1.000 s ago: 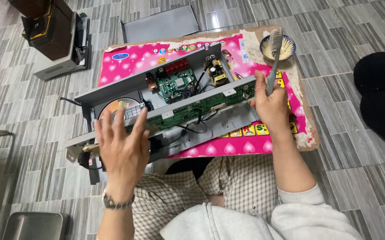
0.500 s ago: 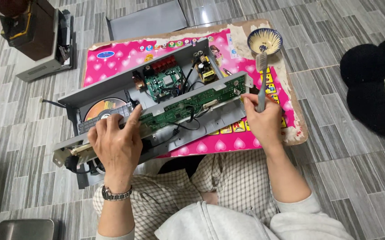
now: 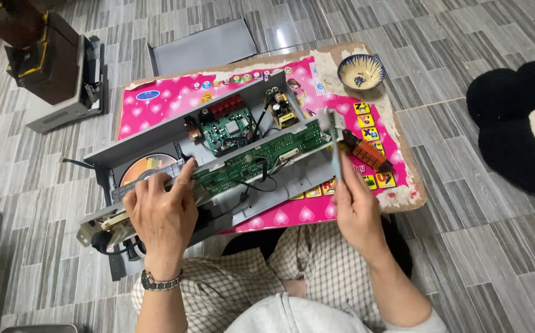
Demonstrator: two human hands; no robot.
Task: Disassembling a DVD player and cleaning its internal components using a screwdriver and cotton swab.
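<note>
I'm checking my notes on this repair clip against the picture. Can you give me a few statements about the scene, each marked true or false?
1. The left hand rests on the front edge of the opened grey player. True.
2. The right hand is empty. False: it has a closed grip on a screwdriver with an orange-brown handle.
3. A disc lies in the player's tray area. True.
4. The small bowl sits on the bare floor. False: it stands at the far right corner of the pink board.
5. The long green circuit board lies apart from the player, on the floor. False: it runs along the player's front panel.
</note>
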